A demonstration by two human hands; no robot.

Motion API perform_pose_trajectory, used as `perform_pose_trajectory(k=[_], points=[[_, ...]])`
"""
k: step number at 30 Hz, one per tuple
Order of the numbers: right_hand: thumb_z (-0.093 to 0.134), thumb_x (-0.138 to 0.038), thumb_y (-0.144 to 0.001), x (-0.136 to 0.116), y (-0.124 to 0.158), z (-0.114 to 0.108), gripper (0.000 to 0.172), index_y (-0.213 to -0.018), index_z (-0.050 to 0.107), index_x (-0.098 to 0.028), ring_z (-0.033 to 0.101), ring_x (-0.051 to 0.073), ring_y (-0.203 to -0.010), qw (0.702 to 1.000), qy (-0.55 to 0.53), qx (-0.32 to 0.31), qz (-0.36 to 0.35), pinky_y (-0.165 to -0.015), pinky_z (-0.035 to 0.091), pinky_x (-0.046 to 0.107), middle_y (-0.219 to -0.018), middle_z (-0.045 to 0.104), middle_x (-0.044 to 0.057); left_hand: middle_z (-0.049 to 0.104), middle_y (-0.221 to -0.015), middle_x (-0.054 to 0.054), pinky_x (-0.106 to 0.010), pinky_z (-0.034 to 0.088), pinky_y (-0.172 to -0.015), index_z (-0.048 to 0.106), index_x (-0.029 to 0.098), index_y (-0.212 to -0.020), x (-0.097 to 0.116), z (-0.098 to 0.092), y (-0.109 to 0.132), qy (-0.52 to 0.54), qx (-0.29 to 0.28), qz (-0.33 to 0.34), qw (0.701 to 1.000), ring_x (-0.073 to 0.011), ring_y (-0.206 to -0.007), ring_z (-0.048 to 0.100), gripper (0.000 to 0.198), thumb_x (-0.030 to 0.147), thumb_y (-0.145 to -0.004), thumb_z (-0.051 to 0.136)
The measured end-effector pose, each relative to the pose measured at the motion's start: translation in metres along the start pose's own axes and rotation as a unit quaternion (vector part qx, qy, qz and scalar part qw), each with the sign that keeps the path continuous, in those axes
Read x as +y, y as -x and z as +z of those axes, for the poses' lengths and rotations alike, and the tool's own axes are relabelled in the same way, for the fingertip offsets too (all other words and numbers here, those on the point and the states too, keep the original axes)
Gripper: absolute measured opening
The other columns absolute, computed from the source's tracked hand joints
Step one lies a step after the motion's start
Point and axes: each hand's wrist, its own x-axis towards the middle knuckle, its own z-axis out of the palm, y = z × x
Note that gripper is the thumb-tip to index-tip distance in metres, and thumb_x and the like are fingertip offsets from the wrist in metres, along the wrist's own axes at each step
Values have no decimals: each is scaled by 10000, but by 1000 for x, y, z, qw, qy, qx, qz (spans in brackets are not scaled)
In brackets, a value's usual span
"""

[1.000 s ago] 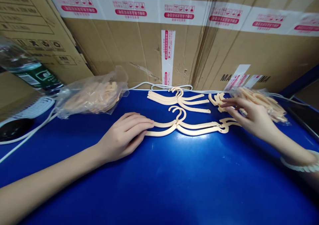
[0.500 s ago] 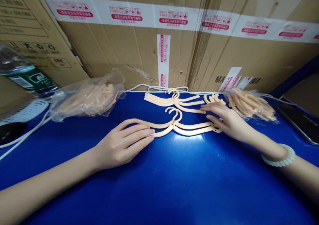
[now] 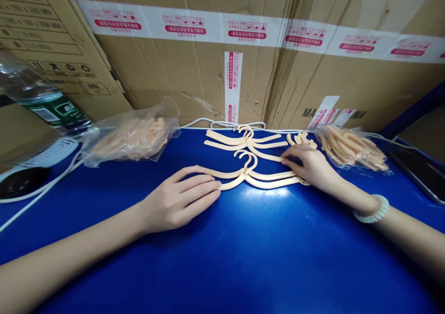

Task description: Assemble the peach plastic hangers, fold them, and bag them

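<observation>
Two cream plastic hangers (image 3: 273, 183) lie one in front of the other on the blue table. My left hand (image 3: 182, 198) rests on their left ends with its fingers stretched out, hiding the tips. Behind them is a group of similar hangers (image 3: 227, 140), their hooks overlapping. My right hand (image 3: 311, 166) pinches the right tip of the nearest hanger (image 3: 266, 154) in that back group between thumb and fingers. Its wrist side covers part of the front hangers' right ends. Several curved cream pieces (image 3: 301, 139) lie just beyond the right hand.
Clear plastic bags of cream pieces lie at left (image 3: 134, 135) and right (image 3: 351, 149). Cardboard boxes (image 3: 194, 73) rise behind the table, with a white cable (image 3: 201, 122) along them. A bottle (image 3: 57, 110) and a black rounded object (image 3: 22, 183) are at left, a phone (image 3: 420, 170) at right.
My right hand has closed its fingers on the tip of a back hanger. One back hanger's left arm has come forward, apart from the others. The left hand stays on the front hangers.
</observation>
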Motion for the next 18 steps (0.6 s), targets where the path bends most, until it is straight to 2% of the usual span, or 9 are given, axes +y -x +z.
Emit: perform_pose_trajectory(k=[7, 11, 14, 18], points=[[607, -387, -871, -7, 4, -12, 202, -824, 672, -201, 614, 200, -679, 998, -15, -8, 60, -616, 463, 316, -744, 674, 46, 781, -1069, -117, -457, 547, -981, 689, 130, -1089, 0, 1, 1, 0, -1, -5, 1000, -242, -1009, 736, 203, 77, -952, 549], [646, -448, -849, -6, 8, -18, 242, -800, 654, -212, 611, 175, -616, 988, -93, -10, 119, -582, 470, 294, -686, 656, 14, 782, -1062, -106, -446, 552, -965, 691, 149, -1087, 0, 0, 0, 3, 2, -13, 1000, -239, -1009, 735, 207, 71, -938, 569], [725, -491, -791, -5, 13, -21, 296, -782, 639, -208, 658, 182, -666, 965, -205, 3, 164, -616, 528, 300, -750, 692, 27, 781, -1058, -111, -452, 550, -953, 689, 133, -1074, -1, 0, -1, 3, 0, -15, 1000, -248, -991, 737, 190, 71, -923, 594], [873, -489, -634, -9, 16, -31, 408, -734, 608, -195, 683, 183, -616, 913, -315, 18, 259, -576, 558, 285, -661, 695, 23, 780, -1065, -82, -439, 540, -965, 684, 173, -1090, 0, 0, -1, 0, 6, -31, 999, -230, -998, 733, 210, 84, -925, 588]])
